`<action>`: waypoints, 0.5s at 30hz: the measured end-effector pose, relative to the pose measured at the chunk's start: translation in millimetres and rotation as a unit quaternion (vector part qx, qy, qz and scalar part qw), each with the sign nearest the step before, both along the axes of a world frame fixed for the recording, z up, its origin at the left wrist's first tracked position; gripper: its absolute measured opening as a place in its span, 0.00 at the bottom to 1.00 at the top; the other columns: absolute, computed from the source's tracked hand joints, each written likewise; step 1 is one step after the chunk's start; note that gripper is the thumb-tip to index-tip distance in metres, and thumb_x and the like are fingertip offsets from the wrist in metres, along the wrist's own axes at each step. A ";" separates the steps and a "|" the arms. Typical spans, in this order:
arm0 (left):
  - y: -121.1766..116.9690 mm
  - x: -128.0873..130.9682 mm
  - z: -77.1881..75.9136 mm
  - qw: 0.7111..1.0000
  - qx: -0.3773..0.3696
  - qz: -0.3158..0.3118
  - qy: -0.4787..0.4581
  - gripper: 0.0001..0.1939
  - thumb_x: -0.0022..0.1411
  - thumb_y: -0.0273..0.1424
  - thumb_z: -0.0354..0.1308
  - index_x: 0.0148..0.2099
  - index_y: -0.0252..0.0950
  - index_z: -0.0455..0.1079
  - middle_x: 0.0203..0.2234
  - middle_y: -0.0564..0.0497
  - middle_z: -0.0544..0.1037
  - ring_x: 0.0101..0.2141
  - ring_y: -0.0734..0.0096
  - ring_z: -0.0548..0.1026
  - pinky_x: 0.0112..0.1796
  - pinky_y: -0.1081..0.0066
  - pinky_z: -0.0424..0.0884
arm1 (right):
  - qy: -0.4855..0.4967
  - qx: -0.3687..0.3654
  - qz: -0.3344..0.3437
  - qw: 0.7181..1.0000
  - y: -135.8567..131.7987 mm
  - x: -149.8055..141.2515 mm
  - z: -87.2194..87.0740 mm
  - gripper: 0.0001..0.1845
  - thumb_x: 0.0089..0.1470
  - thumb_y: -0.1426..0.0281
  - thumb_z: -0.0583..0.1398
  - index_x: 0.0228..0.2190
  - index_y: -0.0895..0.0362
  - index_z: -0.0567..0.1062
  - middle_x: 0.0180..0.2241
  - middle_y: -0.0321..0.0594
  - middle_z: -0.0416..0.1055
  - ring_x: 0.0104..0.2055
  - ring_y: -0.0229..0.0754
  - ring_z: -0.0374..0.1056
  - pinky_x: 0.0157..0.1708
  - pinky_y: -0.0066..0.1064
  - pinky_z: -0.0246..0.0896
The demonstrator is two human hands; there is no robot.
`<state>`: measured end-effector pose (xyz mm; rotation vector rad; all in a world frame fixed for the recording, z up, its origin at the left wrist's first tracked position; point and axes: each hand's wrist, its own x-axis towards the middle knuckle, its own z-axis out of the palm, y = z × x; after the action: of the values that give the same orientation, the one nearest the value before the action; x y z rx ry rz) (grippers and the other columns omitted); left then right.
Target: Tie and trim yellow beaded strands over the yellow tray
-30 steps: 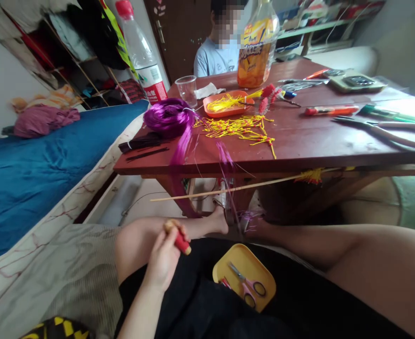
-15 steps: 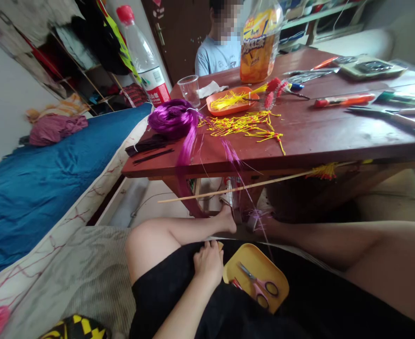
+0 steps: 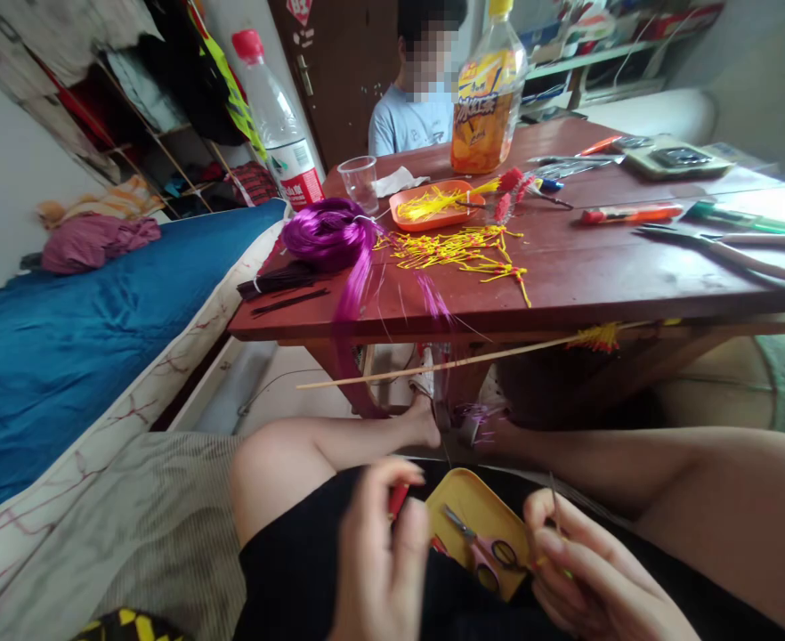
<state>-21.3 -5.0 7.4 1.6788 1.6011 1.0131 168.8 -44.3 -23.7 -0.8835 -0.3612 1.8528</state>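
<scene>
My left hand (image 3: 387, 552), blurred by motion, is raised over my lap with its fingers curled around a small red object (image 3: 398, 500); its kind is not clear. To the right, my right hand (image 3: 583, 556) pinches a thin dark stick (image 3: 554, 497) pointing upward, with a bit of yellow showing near the fingertips. Between the hands a yellow tray (image 3: 463, 485) rests on my lap. Scissors (image 3: 476, 540) with pink handles lie in it, beside a red item (image 3: 438, 545) partly hidden by my left hand.
On the red-brown table (image 3: 566, 276) ahead lie a purple fibre bundle (image 3: 329, 233), yellow knotted strands (image 3: 446, 249), an orange tray (image 3: 402, 220) and pliers (image 3: 713, 245). Bottles (image 3: 489, 111) stand farther back. A thin stick (image 3: 432, 367) juts along the table's front edge. A person (image 3: 409, 116) sits opposite.
My right hand has come into view holding the thin dark stick. My left hand has lifted off my lap beside the tray and now shows the red object. The purple strand across my lap is gone.
</scene>
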 end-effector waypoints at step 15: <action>-11.9 26.9 -21.6 0.912 -0.320 -0.171 -0.192 0.19 0.58 0.45 0.51 0.27 0.35 0.69 0.22 0.50 0.71 0.27 0.68 0.68 0.30 0.71 0.61 | -0.222 0.131 -0.033 0.966 -0.8 -17.1 -6.4 0.10 0.54 0.60 0.57 0.30 0.54 0.67 0.22 0.30 0.60 0.23 0.32 0.54 0.22 0.21 0.51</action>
<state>5.5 -16.8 -14.3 1.1567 1.1461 0.5104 151.7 -45.1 -30.0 -1.1051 -0.8247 1.4903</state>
